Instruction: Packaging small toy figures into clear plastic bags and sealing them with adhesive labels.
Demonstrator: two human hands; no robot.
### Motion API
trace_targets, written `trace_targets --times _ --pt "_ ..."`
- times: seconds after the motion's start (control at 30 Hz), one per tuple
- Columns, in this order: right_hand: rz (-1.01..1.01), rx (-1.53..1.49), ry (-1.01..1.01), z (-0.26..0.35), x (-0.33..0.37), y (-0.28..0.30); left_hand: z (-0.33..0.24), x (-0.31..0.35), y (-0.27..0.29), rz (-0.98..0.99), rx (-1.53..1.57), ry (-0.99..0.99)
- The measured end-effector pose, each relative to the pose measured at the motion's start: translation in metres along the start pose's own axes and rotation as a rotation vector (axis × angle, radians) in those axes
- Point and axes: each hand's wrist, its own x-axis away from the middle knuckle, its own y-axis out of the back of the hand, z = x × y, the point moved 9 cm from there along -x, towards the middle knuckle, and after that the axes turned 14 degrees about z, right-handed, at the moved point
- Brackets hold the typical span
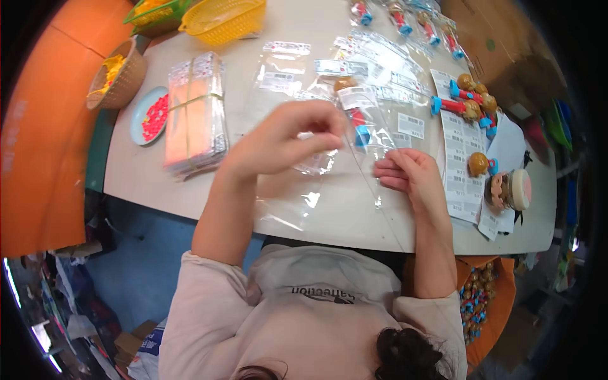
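A clear plastic bag (380, 123) lies on the table between my hands. In it is a toy with a brown ball head, a red handle and a blue end (361, 134); a white label sits across the bag's upper part. My left hand (297, 136) is raised over the bag's left side, thumb and fingers pinched at a thin strip of clear film (367, 177). That strip slants down toward the table's front edge. Beside the bag's lower right edge is my right hand (415, 174), fingers stretched toward it; I cannot tell if they grip anything.
A banded stack of bags (196, 120) and a blue dish of small pink-red pieces (135, 120) stand left. Baskets (221, 22) are behind. Label sheets (461, 164), loose toys (467, 109) and a jar (520, 190) lie right. An orange container (505, 304) of toys stands below.
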Motion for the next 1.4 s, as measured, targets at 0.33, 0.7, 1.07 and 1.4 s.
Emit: trace_targets --times 0.33,0.7,1.07,1.4 --pt "-0.015 0.008 -0.024 0.004 0.005 0.006 -0.036 0.057 0.207 -0.86 -0.261 0.102" --pt "0.095 0.004 -0.042 -0.002 0.008 -0.012 0.033 0.033 0.337 -1.085 -1.02 0.828" --pt "0.069 0.005 -0.015 0.0 0.006 -0.004 -0.015 -0.028 -0.013 0.132 -0.901 0.027" --pt "0.136 -0.126 0.021 -0.003 0.002 0.0 0.006 -0.014 -0.077 0.027 -1.009 -0.166"
